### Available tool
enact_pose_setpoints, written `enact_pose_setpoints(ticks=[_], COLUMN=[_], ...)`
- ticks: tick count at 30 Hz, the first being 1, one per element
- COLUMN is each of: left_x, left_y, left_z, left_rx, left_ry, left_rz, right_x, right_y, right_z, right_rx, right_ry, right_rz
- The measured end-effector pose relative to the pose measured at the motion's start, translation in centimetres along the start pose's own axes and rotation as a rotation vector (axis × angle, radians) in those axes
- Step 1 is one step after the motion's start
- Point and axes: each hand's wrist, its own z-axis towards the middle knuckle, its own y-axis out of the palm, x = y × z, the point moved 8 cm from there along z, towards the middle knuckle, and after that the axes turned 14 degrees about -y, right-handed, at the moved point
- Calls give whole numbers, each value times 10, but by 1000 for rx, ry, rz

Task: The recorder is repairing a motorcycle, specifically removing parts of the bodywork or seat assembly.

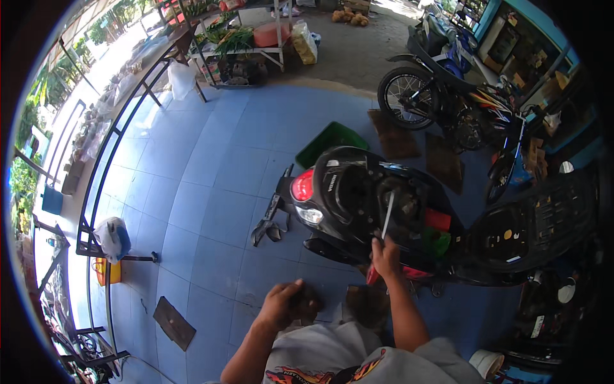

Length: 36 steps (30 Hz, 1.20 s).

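A black scooter (355, 192) stands in front of me with its seat (511, 233) raised at the right, baring the space underneath. My right hand (385, 257) is closed around a long, slim silver tool (388, 214) that looks like a screwdriver. Its shaft points away from me, over the opened scooter body. Something red shows just below that fist, and I cannot tell whether it is the tool's handle. Lower and to the left, my left hand (278, 308) is curled closed in front of my body. A dark patch lies beside its fingers; what it holds, if anything, is unclear.
Beyond the scooter sits a green bin (332, 141). A motorcycle (467, 105) stands at the far right, with brown cardboard sheets (393, 134) near it. A metal frame (115, 137) runs along the left. Another cardboard piece (174, 323) lies on the blue tiled floor (214, 211).
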Motion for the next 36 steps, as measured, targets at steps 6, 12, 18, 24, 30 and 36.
enact_pose_setpoints(ticks=[6,12,18,24,30,36], left_x=[91,193,281,356,469,645], left_y=[-102,-161,-263,-405,-477,-335], left_z=[-26,-30,-34,-18,74,159], left_rx=[-2,-42,-33,255,20,-88], left_ry=[130,212,235,270,94,-143], left_rz=[-309,-321,-350,-542,-453,-3], right_x=[-60,-72,-45,-30,-4,-34], right_y=[102,137,155,167,169,162], right_z=[65,116,219,250,219,212], right_rx=[32,121,-126,-314,-137,-18], right_ry=[-107,29,416,273,517,773], right_rz=[-54,-172,-265,-612,-787,-815])
